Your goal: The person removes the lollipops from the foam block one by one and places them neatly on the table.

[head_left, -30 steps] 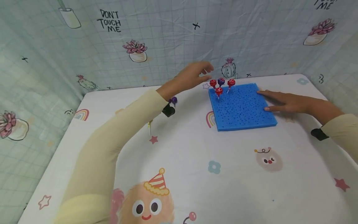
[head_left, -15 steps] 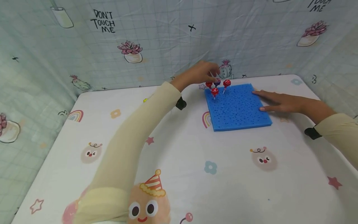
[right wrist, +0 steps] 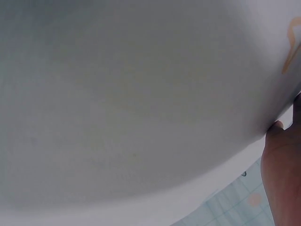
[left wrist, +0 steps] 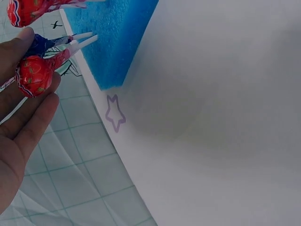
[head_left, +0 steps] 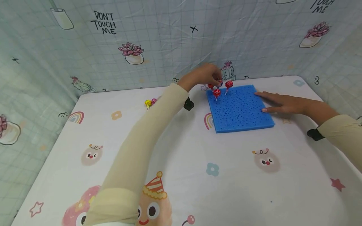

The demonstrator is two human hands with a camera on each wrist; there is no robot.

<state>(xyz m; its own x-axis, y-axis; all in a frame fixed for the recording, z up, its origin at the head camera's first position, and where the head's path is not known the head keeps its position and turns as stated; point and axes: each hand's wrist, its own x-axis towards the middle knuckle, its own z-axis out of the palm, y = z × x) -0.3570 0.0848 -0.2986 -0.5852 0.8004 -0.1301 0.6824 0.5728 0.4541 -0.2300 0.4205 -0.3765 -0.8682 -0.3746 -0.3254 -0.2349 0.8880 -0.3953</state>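
A blue foam block (head_left: 240,110) lies on the table with several lollipops standing in its far left corner. My left hand (head_left: 204,76) reaches in from the left and pinches the dark blue-purple lollipop (left wrist: 38,46) by its wrapped head, its stick pointing into the foam. Red lollipops surround it: one to the right (head_left: 229,84), one in front (head_left: 216,93), and another partly behind my fingers. In the left wrist view a red lollipop (left wrist: 35,75) overlaps the fingers. My right hand (head_left: 288,103) rests with straight fingers against the foam's right edge.
A yellow lollipop (head_left: 148,103) and a pink lollipop (head_left: 154,101) lie on the table at the back left, partly beside my left sleeve (head_left: 141,147). A patterned cloth wall (head_left: 169,37) stands right behind the table's far edge.
My left hand has moved right and down from beside the lollipops onto the purple one. The left sleeve has shifted right, uncovering the yellow and pink lollipops. My right hand stays put.
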